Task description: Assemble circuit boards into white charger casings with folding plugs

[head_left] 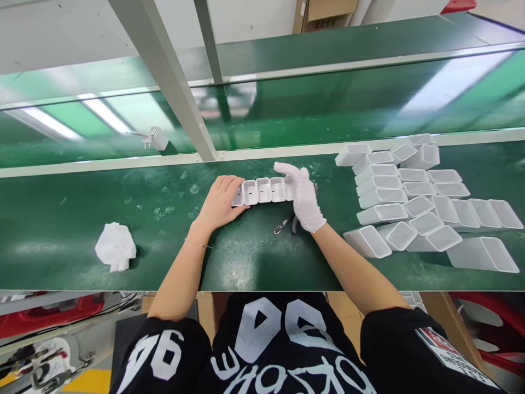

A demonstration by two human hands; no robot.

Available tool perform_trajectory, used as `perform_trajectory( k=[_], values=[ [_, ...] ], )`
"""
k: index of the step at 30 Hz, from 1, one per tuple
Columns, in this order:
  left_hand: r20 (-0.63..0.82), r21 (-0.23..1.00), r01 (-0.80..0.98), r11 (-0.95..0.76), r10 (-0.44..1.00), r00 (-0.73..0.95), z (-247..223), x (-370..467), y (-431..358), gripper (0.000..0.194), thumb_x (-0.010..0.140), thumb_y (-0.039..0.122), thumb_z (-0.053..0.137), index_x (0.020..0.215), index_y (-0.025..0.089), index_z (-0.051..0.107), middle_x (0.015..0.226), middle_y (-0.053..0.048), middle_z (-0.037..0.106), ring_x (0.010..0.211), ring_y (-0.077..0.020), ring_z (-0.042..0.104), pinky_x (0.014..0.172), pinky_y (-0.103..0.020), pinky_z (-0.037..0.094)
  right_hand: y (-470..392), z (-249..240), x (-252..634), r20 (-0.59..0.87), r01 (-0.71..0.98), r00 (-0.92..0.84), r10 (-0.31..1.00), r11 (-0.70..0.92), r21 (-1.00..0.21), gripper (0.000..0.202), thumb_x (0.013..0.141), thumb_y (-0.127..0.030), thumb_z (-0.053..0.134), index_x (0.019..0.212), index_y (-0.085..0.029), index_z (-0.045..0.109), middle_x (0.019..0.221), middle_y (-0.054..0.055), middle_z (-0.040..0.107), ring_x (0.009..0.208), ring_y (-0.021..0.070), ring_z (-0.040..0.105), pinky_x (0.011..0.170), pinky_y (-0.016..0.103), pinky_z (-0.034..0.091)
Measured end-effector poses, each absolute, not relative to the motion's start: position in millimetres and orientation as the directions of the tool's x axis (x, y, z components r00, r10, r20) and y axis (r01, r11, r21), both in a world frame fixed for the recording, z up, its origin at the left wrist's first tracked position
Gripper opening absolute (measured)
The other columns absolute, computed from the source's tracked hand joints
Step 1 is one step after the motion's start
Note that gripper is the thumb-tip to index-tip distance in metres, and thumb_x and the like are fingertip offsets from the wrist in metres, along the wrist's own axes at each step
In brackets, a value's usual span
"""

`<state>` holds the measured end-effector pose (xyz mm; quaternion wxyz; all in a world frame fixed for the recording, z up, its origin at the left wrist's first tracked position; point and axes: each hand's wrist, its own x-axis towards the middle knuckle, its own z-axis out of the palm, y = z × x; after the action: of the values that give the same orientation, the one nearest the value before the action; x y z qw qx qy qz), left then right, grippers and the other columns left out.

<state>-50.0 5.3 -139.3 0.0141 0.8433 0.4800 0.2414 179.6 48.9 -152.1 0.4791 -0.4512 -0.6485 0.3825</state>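
A row of several small white plastic boxes sits on the green bench, their inner faces turned up and marked with short dark slots. My left hand, bare, wraps its fingers and thumb around the box at the left end. At the right end, my right hand in a white glove rests its palm side against the last box, one finger stretched out along the far side. Partly hidden beneath the gloved hand lies a dark-handled tool, its kind unclear.
Many translucent white plastic boxes stand in uneven rows to the right. A crumpled white glove or cloth lies at the left. A white plug adapter is behind the bench's back rail, near a metal post.
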Motion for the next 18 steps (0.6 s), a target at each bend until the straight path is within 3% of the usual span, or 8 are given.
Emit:
perform_trajectory(
  k=[3, 6, 9, 11, 14, 18],
  values=[
    [0.398, 0.264, 0.794, -0.547, 0.812, 0.427, -140.9, -49.7, 5.8, 0.051, 0.096, 0.048, 0.057, 0.134, 0.015, 0.049, 0.128, -0.02, 0.062, 0.118, -0.0354, 0.056, 0.1, -0.053, 0.048, 52.6, -148.7, 180.6, 0.144, 0.048, -0.062, 0.988, 0.147, -0.988, 0.083, 0.098, -0.072, 0.005, 0.117, -0.024, 0.069, 0.132, 0.007, 0.069, 0.12, 0.023, 0.066, 0.113, 0.048, 0.048],
    [0.406, 0.378, 0.749, -0.543, 0.825, 0.393, -139.8, -48.9, 4.9, 0.059, 0.091, 0.057, 0.063, 0.131, 0.014, 0.055, 0.128, -0.02, 0.063, 0.12, -0.0365, 0.056, 0.104, -0.055, 0.046, 53.7, -142.6, 181.4, 0.03, -0.061, -0.048, 0.998, 0.027, -0.998, 0.065, 0.094, -0.074, 0.032, 0.107, -0.024, 0.072, 0.126, 0.005, 0.073, 0.117, 0.0237, 0.068, 0.109, 0.047, 0.051],
    [0.44, 0.66, 0.576, -0.482, 0.87, 0.224, -139.6, -45.7, 3.2, 0.063, 0.082, 0.07, 0.067, 0.118, 0.018, 0.065, 0.119, -0.015, 0.068, 0.116, -0.035, 0.059, 0.107, -0.055, 0.044, 52.1, -137.9, 181.7, -0.062, -0.121, -0.041, 0.997, -0.067, -0.99, 0.054, 0.09, -0.071, 0.048, 0.091, -0.023, 0.073, 0.109, 0.005, 0.077, 0.107, 0.0242, 0.071, 0.099, 0.044, 0.056],
    [0.453, 0.775, 0.453, -0.441, 0.887, 0.089, -142.9, -42.5, 2.7, 0.066, 0.084, 0.078, 0.056, 0.113, 0.02, 0.067, 0.111, -0.013, 0.07, 0.109, -0.0317, 0.063, 0.104, -0.052, 0.047, 50.4, -136.1, 182.0, -0.096, -0.147, -0.039, 0.995, -0.101, -0.984, 0.058, 0.089, -0.073, 0.048, 0.08, -0.021, 0.072, 0.096, 0.006, 0.078, 0.095, 0.0232, 0.072, 0.092, 0.043, 0.058],
    [0.456, 0.851, 0.334, -0.405, 0.885, -0.09, -152.7, -38.7, 5.8, 0.072, 0.09, 0.083, 0.037, 0.118, 0.022, 0.062, 0.102, -0.009, 0.069, 0.099, -0.0261, 0.066, 0.097, -0.045, 0.052, 48.6, -135.6, 182.8, -0.109, -0.168, -0.04, 0.993, -0.114, -0.979, 0.064, 0.088, -0.077, 0.047, 0.071, -0.02, 0.072, 0.082, 0.007, 0.076, 0.081, 0.0215, 0.071, 0.086, 0.042, 0.058],
    [0.359, 0.933, 0.128, -0.336, 0.875, -0.325, -162.5, -38.8, 16.2, 0.063, 0.096, 0.077, 0.031, 0.12, 0.025, 0.058, 0.101, -0.008, 0.066, 0.097, -0.0197, 0.066, 0.092, -0.036, 0.053, 49.0, -138.4, 184.0, -0.081, -0.192, -0.018, 0.997, -0.083, -0.978, 0.062, 0.091, -0.073, 0.045, 0.07, -0.022, 0.073, 0.077, 0.005, 0.074, 0.082, 0.0209, 0.071, 0.093, 0.043, 0.056]
  ],
)
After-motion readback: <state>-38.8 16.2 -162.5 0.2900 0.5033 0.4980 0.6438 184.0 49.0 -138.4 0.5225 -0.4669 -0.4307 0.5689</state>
